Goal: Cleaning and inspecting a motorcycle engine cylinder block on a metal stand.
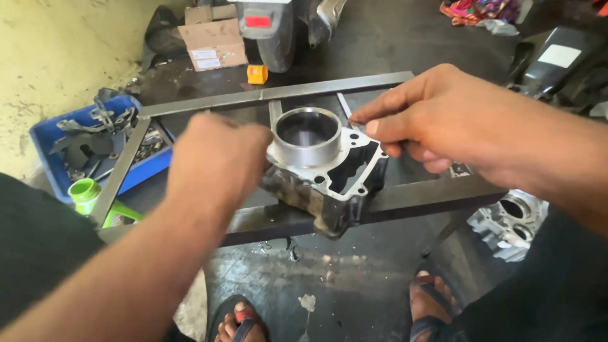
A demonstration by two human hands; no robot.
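On the metal frame [380, 209] stands one engine cylinder [323, 166], bore axis upright, opening up; left hand [215, 155] grips its side, right hand [437, 117] pinches its top edge.

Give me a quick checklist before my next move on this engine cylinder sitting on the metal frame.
1. Cylinder block seated on the metal frame: ok, though it overhangs the front bar.
2. Left hand steadying the block's side: ok.
3. Right hand fingertips at the block's top edge: ok.
4. What the right fingertips pinch: cannot tell.
5. Cylinder bore free of debris: cannot tell.
6. Feet in open sandals below the overhanging block: not ok.
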